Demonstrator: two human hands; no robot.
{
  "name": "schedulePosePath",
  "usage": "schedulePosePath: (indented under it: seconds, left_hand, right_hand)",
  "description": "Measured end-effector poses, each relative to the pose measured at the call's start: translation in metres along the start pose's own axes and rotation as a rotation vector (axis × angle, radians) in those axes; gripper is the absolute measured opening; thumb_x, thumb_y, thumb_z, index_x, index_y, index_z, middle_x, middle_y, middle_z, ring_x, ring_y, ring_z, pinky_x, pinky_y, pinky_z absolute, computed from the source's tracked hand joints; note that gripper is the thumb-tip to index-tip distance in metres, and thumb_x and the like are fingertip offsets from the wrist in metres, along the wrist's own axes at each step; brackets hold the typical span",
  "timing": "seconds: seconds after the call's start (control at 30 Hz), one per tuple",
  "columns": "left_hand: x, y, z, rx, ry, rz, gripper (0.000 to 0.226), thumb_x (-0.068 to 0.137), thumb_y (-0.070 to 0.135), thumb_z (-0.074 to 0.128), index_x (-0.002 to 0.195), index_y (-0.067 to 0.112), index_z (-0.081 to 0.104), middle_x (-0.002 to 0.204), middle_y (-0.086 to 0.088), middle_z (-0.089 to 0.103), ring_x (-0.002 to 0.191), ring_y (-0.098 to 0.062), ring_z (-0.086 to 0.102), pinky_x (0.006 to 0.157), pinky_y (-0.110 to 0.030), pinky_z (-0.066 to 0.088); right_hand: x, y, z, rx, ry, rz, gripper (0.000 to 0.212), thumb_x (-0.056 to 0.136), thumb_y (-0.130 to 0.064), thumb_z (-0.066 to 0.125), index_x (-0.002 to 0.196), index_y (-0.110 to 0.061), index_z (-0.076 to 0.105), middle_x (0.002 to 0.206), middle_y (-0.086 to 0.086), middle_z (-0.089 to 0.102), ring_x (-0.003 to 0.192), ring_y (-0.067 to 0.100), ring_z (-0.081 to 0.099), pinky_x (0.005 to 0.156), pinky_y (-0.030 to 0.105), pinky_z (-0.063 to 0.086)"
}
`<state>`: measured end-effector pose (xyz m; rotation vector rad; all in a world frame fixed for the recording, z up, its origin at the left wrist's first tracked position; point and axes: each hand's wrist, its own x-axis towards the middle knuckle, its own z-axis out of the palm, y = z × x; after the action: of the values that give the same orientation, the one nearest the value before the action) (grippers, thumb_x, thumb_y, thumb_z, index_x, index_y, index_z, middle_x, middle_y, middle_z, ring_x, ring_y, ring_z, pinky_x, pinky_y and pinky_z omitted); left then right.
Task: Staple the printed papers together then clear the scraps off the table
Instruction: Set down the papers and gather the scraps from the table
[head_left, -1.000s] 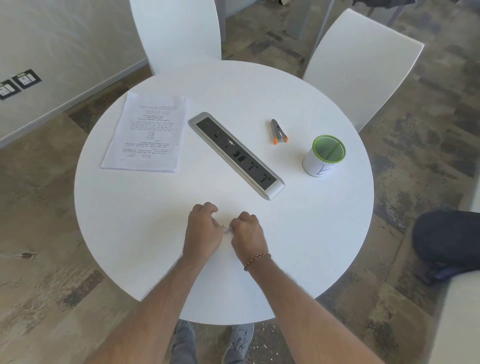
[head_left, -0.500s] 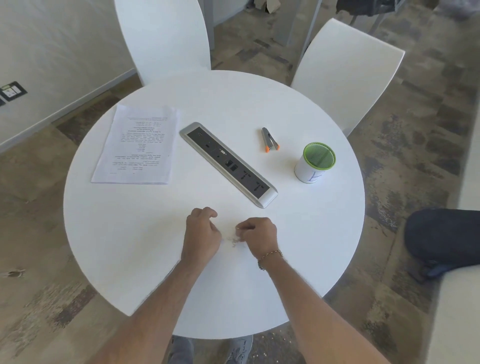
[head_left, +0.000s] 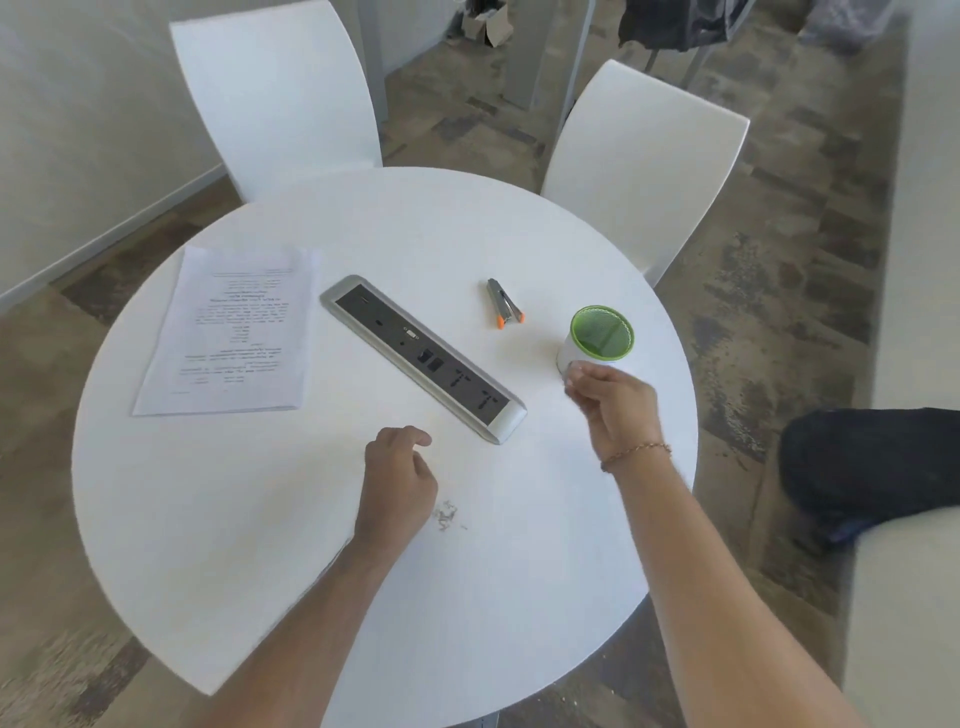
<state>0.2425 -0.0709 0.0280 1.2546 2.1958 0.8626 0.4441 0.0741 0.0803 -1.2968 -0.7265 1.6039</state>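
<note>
Since scraps (head_left: 445, 516) are tiny grey flecks, likely weightless and easily scattered, best swept or pinched in cluster, not singly; lie on round white table (head_left: 218, 519), just beside left hand (head_left: 397, 483), which is loosely curled, holding nothing visible. Right hand (head_left: 613, 402) pinched at green-rimmed mesh cup (head_left: 600, 338); contents cannot tell. Printed papers (head_left: 228, 332) flat, thin, floppy, far left. Stapler (head_left: 503, 306) small, rigid, beyond smooth metal socket strip (head_left: 421, 358)

Single head view, looks forward and steeply down from near edge of round table (head_left: 249, 545), wide-angle.
</note>
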Motion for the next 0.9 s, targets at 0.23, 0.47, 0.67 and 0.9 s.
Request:
schedulePosePath:
  seconds: [0.23,0.47,0.67,0.9]
  left_hand:
    - [0.005,-0.001,0.003,0.001,0.002,0.011,0.036,0.089,-0.009,0.041,0.109,0.012,0.064,0.116,0.000,0.057,0.112,-0.023,0.048,0.086,-0.020,0.032]
    - [0.011,-0.007,-0.004,0.011,0.026,0.016,0.036,0.088,-0.009,0.044,0.108,0.014,0.064,0.116,0.001,0.058,0.106,-0.019,0.046,0.084,-0.018,0.030]
    - [0.010,-0.014,-0.010,0.028,0.019,0.009,0.035,0.089,-0.008,0.044,0.109,0.013,0.064,0.117,-0.001,0.057,0.109,-0.023,0.049,0.085,-0.022,0.032]
    - [0.006,-0.015,-0.010,0.025,-0.003,0.018,0.029,0.090,-0.003,0.050,0.108,0.014,0.064,0.117,0.001,0.057,0.110,-0.023,0.050,0.088,-0.026,0.037]
  right_hand:
    - [0.068,-0.037,-0.006,-0.467,0.298,-0.213,0.012,0.072,0.002,0.072,0.075,-0.009,0.075,0.071,0.008,0.072,0.071,0.026,0.072,0.079,0.036,0.060]
    - [0.105,-0.033,0.008,-1.185,0.266,-0.346,0.023,0.075,0.001,0.048,0.076,0.000,0.071,0.080,0.019,0.069,0.076,0.035,0.059,0.063,0.035,0.053]
    - [0.106,-0.034,0.012,-1.383,0.237,-0.312,0.024,0.071,0.000,0.044,0.075,0.000,0.068,0.068,0.011,0.051,0.060,0.030,0.042,0.050,0.024,0.035]
    - [0.099,-0.040,0.012,-1.419,0.235,-0.412,0.029,0.072,0.005,0.045,0.066,-0.017,0.062,0.074,0.012,0.055,0.067,0.031,0.047,0.055,0.026,0.033]
